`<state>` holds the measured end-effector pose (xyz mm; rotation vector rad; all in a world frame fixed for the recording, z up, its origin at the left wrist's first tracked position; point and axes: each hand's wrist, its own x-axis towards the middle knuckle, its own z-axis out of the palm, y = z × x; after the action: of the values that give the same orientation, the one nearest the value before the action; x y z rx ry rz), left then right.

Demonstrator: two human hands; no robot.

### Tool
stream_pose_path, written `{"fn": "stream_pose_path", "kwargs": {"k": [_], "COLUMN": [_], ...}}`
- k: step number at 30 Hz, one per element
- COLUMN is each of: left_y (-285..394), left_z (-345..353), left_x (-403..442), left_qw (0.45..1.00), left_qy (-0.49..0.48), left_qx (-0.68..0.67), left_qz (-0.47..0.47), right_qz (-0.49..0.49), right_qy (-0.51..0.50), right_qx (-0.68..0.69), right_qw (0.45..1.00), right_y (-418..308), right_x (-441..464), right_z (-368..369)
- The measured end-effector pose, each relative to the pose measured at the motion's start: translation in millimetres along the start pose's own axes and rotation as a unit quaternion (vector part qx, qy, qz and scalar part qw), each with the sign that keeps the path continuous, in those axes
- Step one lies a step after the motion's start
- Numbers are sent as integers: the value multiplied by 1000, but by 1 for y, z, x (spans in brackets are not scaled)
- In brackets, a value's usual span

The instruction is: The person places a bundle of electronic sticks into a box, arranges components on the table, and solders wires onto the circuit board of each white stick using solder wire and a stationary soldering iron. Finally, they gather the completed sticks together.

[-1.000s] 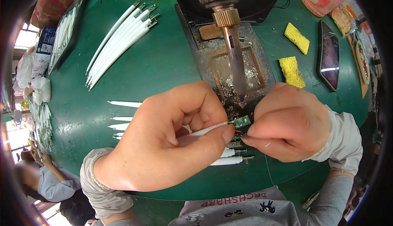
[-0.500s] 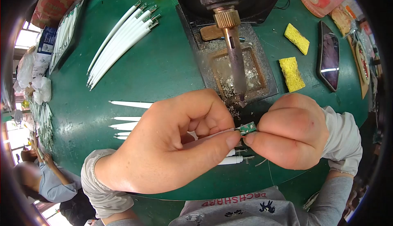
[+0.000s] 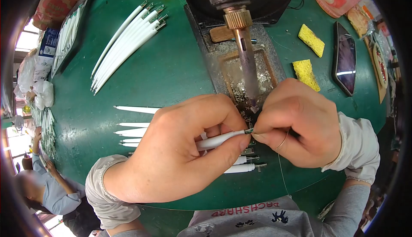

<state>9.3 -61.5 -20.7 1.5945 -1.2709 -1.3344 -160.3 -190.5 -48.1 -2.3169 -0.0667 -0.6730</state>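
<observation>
My left hand [image 3: 184, 151] is closed around a white pen-shaped tube [image 3: 218, 140], thumb and forefinger near its right end. A bit of green circuit board [image 3: 249, 130] shows at that end. My right hand [image 3: 302, 123] is closed, thumb and forefinger pinching at the board, whose far part they cover. A thin wire [image 3: 282, 142] curves out by the right fingers and a fine strand hangs below. Just above the fingertips is the tip of a soldering iron [image 3: 246, 61], fixed pointing down. More white tubes [image 3: 241, 168] lie under and beside my left hand.
A bundle of white tubes [image 3: 124, 44] lies at upper left. A grimy tray [image 3: 234, 82] with solder scraps sits beneath the iron. Two yellow sponges [image 3: 311, 40] and a phone [image 3: 344, 59] are at right. Another person [image 3: 60, 190] sits at far left.
My right hand has turned and shifted slightly up and left, over the board's end. More of the held white tube now shows, and less of the board. The wire loop has come into view.
</observation>
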Motion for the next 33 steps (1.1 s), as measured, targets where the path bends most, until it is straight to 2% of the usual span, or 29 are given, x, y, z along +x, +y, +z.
{"fn": "stream_pose_path", "kwargs": {"k": [2, 3, 5, 6, 8, 9, 11, 12, 14, 20, 28, 33], "left_y": [1, 2, 4, 4, 3, 1, 1, 2, 3, 7, 5, 7], "left_z": [1, 0, -1, -1, -2, -3, -3, -4, -4, -5, -3, -3], "left_x": [1, 1, 1, 2, 4, 4, 5, 5, 5, 6, 7, 5], "left_qw": [1000, 999, 997, 997, 997, 997, 997, 996, 994, 992, 985, 985], "left_qy": [4, 15, 28, 34, 38, 36, 35, 38, 41, 57, 65, 61], "left_qx": [-7, -32, -58, -54, -52, -56, -61, -80, -100, -106, -156, -161], "left_qz": [-3, -22, -41, -44, -46, -28, -11, -16, -21, -48, 19, 9], "right_qz": [140, 139, 299, 298, 344, 344, 206, 206, 341, 279, 255, 238], "right_qy": [-73, -73, -64, -64, -119, -119, -188, -188, -66, -58, -31, -29], "right_qx": [99, 99, 239, 239, 294, 294, 168, 168, 291, 222, 226, 216], "right_qw": [983, 983, 922, 922, 884, 884, 946, 946, 891, 932, 940, 947], "right_y": [-5, -6, -6, -6, -6, -5, -2, -4, -10, -10, -9, -8], "right_x": [6, 7, 9, 9, 8, 8, 10, 10, 7, 3, 1, 1], "right_z": [-10, -12, -18, -20, -26, -29, -33, -30, -21, -17, -11, -11]}}
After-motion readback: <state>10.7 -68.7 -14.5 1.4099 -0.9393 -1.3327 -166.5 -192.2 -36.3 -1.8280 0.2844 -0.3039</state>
